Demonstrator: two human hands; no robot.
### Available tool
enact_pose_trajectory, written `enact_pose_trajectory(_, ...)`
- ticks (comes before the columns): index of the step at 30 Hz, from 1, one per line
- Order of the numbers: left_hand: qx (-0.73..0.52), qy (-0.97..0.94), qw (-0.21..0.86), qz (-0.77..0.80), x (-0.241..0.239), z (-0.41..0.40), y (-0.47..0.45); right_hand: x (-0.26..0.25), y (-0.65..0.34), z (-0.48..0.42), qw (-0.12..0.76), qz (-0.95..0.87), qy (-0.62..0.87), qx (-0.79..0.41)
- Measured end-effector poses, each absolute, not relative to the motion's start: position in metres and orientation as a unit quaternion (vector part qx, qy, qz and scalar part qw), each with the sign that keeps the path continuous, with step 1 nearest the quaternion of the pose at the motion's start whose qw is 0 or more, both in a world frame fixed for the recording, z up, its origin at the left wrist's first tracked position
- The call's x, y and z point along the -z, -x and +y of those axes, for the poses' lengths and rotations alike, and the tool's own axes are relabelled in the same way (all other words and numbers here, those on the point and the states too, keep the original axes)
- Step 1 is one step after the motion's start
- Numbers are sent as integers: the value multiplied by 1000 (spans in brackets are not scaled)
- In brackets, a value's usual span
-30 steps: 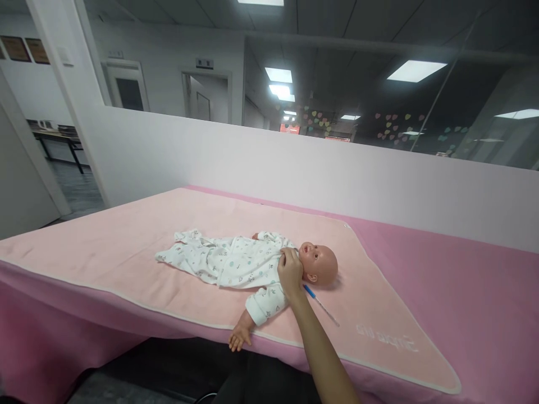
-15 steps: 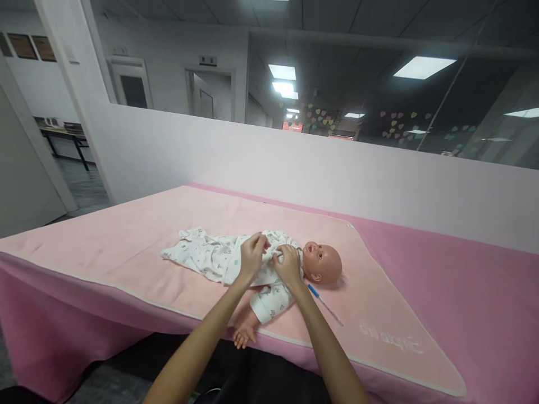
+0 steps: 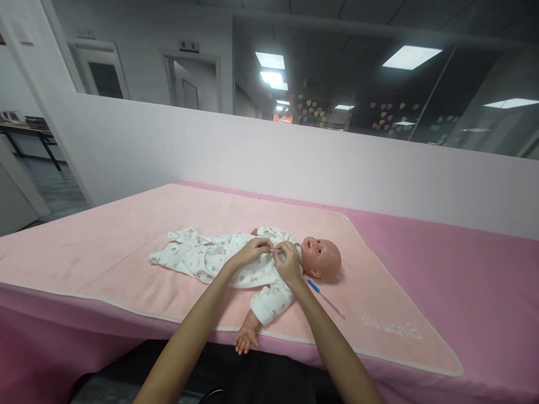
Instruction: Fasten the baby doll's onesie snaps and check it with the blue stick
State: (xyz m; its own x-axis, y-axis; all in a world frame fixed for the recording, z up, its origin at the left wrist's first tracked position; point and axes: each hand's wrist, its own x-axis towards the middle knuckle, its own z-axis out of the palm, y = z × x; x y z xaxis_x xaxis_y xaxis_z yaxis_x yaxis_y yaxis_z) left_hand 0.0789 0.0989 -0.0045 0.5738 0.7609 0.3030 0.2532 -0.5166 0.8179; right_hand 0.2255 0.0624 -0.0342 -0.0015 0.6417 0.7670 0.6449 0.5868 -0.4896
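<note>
A baby doll (image 3: 320, 259) lies on its back with its head to the right, dressed in a white printed shirt (image 3: 269, 275) and pants (image 3: 202, 259). Over its chest, my left hand (image 3: 255, 249) and my right hand (image 3: 287, 261) meet with their fingertips pinched at the front of the shirt. A small pale bit shows between the fingertips, too small to name; it may be a tie or the shirt's edge. Close to the doll's shoulder lies a thin glass thermometer (image 3: 332, 306) with a blue end.
Under the doll is a peach mat (image 3: 126, 224) with a pale border, spread over a pink cloth (image 3: 484, 264) on the table. A white half wall (image 3: 295, 163) with glass above it stands behind. The doll's near hand (image 3: 246, 339) reaches over the front edge.
My left hand has come down and right to meet my right hand at the shirt front. My right hand has stayed in about the same place. The view has shifted slightly.
</note>
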Motion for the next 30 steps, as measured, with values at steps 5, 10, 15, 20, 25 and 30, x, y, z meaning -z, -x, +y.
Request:
enact_pose_trajectory(5,-352,-827,284,334,7,89,-84,36,-225,59,547,-702,455,21)
enact_pose_trajectory(10,-341,-845,242,334,5,85,-84,38,-227,60,547,-701,458,14)
enact_pose_trajectory(15,-328,-865,178,335,1,80,-83,38,-228,60,540,-705,460,8)
enact_pose_trajectory(20,-326,-874,105,345,4,75,-82,38,-228,60,540,-708,454,12)
enact_pose_trajectory(25,-325,-881,26,342,7,72,-79,36,-227,59,533,-708,463,18)
enact_pose_trajectory(30,-321,-881,-25,346,9,71,-78,35,-226,60,531,-704,471,24)
